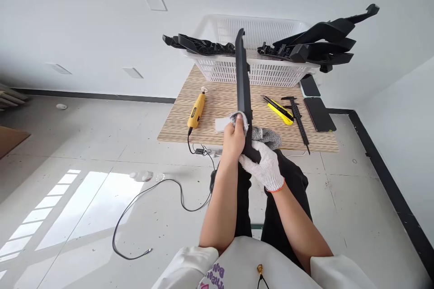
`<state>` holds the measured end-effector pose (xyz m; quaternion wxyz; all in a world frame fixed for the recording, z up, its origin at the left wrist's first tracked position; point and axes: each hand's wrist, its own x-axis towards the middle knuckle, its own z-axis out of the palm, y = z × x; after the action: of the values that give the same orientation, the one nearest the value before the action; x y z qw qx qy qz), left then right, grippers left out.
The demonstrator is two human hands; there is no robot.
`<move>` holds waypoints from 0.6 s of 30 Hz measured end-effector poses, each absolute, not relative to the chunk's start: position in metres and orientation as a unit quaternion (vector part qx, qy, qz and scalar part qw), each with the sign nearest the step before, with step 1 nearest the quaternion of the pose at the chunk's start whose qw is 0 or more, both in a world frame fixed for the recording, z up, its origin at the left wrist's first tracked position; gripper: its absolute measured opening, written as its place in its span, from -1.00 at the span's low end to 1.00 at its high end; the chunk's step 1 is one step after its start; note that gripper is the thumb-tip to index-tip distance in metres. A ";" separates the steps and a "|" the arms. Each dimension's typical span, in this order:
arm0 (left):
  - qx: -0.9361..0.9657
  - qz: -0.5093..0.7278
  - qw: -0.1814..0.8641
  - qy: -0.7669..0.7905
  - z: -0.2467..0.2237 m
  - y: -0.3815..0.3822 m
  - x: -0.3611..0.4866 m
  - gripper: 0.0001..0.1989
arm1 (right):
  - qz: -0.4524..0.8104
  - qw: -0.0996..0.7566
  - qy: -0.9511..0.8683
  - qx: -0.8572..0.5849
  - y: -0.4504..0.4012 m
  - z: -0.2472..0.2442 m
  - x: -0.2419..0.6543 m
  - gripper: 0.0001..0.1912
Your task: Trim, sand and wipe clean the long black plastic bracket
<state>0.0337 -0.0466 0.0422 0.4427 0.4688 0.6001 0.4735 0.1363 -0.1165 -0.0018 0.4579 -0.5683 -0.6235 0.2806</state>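
A long black plastic trim piece [242,81] points away from me over the table, its far end curved. My left hand [234,139], bare, is closed on a grey cloth [240,118] and presses it against the trim piece partway along. My right hand [262,165], in a white knitted glove with an orange cuff edge, grips the near end of the trim piece. A grey knitted bundle [267,137] lies on the table edge beyond the glove. Left of the cloth lies a small white pad [222,124].
A white plastic basket [217,70] at the back holds several black plastic parts [315,45] jutting past its rim. The wooden table [176,122] bears a yellow rotary tool [196,110], a yellow utility knife [278,110], a caliper [299,122] and phones [320,114]. A cable [181,198] crosses the floor.
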 end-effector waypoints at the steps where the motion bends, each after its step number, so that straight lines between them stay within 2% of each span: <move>1: 0.458 0.478 0.453 0.597 0.039 -0.045 0.032 -0.52 | 0.289 0.466 -0.617 -0.565 -0.117 -0.001 0.136 -0.58; 7: 0.529 0.459 0.588 0.406 0.039 -0.050 0.030 -0.70 | 0.405 0.576 -0.425 -0.569 -0.113 -0.003 0.143 -0.64; 9: 0.583 0.417 0.571 0.400 0.043 -0.053 0.029 -0.69 | 0.444 0.603 -0.360 -0.556 -0.110 -0.004 0.146 -0.67; 11: 0.621 0.385 0.508 0.456 0.046 -0.055 0.028 -0.61 | 0.468 0.618 -0.328 -0.541 -0.109 -0.002 0.148 -0.66; 13: 0.640 0.358 0.462 0.498 0.046 -0.055 0.025 -0.53 | 0.487 0.613 -0.314 -0.538 -0.108 0.000 0.147 -0.57; 16: 0.668 0.319 0.474 0.476 0.048 -0.056 0.020 -0.58 | 0.527 0.569 -0.326 -0.540 -0.107 0.006 0.146 -0.23; 18: 0.692 0.294 0.469 0.463 0.052 -0.058 0.014 -0.62 | 0.567 0.527 -0.339 -0.535 -0.106 0.009 0.147 -0.22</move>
<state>0.0139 -0.0578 0.0517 0.4685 0.6923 0.4633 0.2942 0.1467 -0.1060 0.0087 0.5266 -0.5349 -0.3392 0.5670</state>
